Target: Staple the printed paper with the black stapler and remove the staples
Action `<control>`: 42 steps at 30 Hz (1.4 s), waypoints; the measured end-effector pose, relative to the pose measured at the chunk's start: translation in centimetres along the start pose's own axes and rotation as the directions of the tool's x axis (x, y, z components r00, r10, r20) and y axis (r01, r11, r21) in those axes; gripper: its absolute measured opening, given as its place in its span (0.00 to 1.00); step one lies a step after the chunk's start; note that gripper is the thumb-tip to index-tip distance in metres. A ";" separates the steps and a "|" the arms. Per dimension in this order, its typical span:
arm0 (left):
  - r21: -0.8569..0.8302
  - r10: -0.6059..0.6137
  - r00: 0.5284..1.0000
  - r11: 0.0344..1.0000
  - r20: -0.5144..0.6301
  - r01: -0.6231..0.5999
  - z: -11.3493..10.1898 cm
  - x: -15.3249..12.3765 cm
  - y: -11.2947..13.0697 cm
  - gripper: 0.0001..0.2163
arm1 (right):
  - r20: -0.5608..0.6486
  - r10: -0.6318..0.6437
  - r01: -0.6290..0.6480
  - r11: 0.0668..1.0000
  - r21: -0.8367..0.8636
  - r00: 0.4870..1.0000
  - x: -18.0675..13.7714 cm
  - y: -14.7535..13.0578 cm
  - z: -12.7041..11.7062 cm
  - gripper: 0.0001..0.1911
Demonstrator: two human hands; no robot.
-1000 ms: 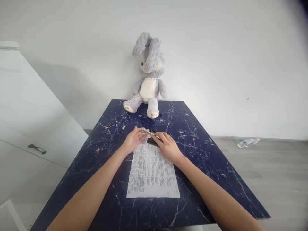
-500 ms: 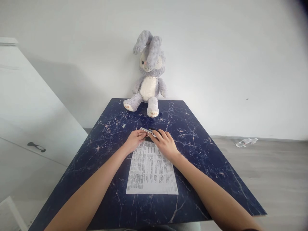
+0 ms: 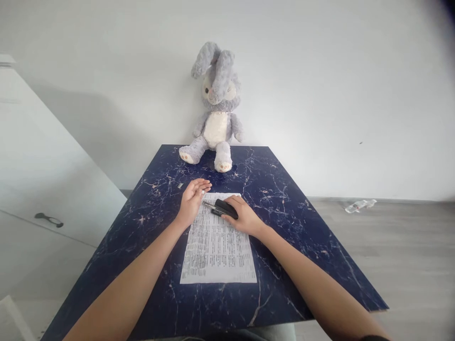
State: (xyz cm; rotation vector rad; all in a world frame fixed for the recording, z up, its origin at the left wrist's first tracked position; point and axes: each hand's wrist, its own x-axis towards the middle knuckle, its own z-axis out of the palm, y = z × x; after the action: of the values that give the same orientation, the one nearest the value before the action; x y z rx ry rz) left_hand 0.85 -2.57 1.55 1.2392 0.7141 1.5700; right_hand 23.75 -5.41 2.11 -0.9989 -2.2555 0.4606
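Observation:
A black stapler [image 3: 224, 208] is in my right hand [image 3: 245, 215], fingers over its back end and thumb along the near side. Its silvery metal front part points left. My left hand [image 3: 192, 201] is raised a little beside it, apart from the stapler, fingers half curled. A small whitish piece [image 3: 203, 192] shows at the thumb and fingertips; it is too small to name. Under both hands lies a printed sheet of paper [image 3: 227, 255], its far edge visible past the stapler.
A grey plush rabbit [image 3: 217, 128] sits at the far table edge against the wall. One small pale strip [image 3: 180, 185] lies left on the dark blue marbled table [image 3: 284, 246]. A white cabinet [image 3: 46, 166] stands left; a clear plastic item [image 3: 360, 205] lies on the floor right.
My left hand has come away from the stapler, moving left. My right hand has brought the stapler nearer, down over the sheet, whose far edge is now uncovered. The view has shifted slightly.

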 end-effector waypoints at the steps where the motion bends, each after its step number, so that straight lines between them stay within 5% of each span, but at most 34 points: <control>1: -0.007 0.001 0.998 1.000 0.067 0.000 0.4 -0.3 0.4 0.13 | -0.060 -0.038 0.037 0.999 -0.027 0.997 -0.1 -0.2 -0.1 0.19; 4: -0.022 -0.009 0.965 1.000 0.263 0.015 1.4 -1.0 1.6 0.16 | -0.198 -0.135 0.105 0.982 -0.156 0.971 -0.3 -0.8 -0.3 0.17; 9: 0.031 -0.056 0.902 0.998 0.429 0.047 2.4 -1.8 2.8 0.19 | -0.187 -0.229 0.174 0.947 -0.271 0.955 0.1 -2.0 0.7 0.12; 16: 0.282 0.003 0.878 0.947 0.478 -0.156 2.8 -2.2 3.1 0.20 | -0.269 -0.232 0.153 0.947 -0.282 0.935 0.6 -2.8 1.3 0.08; 22: 0.294 0.069 0.883 0.929 0.464 -0.226 3.0 -2.4 2.6 0.19 | -0.303 -0.238 0.167 0.955 -0.244 0.923 0.4 -2.1 0.8 0.12; 25: 0.531 0.192 0.963 0.805 0.192 -0.266 0.7 -1.5 2.1 0.13 | -0.403 -0.103 0.024 0.980 -0.197 0.909 0.5 1.0 -0.7 0.12; 27: 0.741 0.274 0.962 0.647 -0.003 -0.182 -1.8 -0.5 1.7 0.11 | -0.460 0.124 -0.224 0.960 -0.170 0.879 0.3 4.3 -2.4 0.12; 29: 0.895 0.271 0.960 0.442 -0.068 -0.061 -4.5 0.5 1.2 0.13 | -0.443 0.319 -0.424 0.891 -0.160 0.838 -0.2 7.9 -4.2 0.13; 33: 0.987 0.093 0.983 0.029 -0.158 0.156 -7.8 1.6 0.0 0.18 | -0.443 0.424 -0.534 0.831 -0.155 0.790 -1.4 13.1 -6.3 0.13; 35: 0.989 0.037 0.989 -0.025 -0.146 0.147 -8.2 1.7 -0.3 0.17 | -0.437 0.432 -0.543 0.824 -0.164 0.789 -1.6 14.2 -6.2 0.12; 42: 0.999 0.033 0.999 0.036 -0.029 0.028 -7.7 1.5 0.0 0.10 | -0.424 0.433 -0.538 0.827 -0.165 0.795 -1.0 15.0 -5.0 0.14</control>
State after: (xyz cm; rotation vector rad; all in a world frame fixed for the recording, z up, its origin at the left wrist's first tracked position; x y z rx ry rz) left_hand -6.38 -0.26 -0.28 2.1871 2.1169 0.8615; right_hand 35.70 3.95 -2.56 -1.6862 -1.7287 0.1387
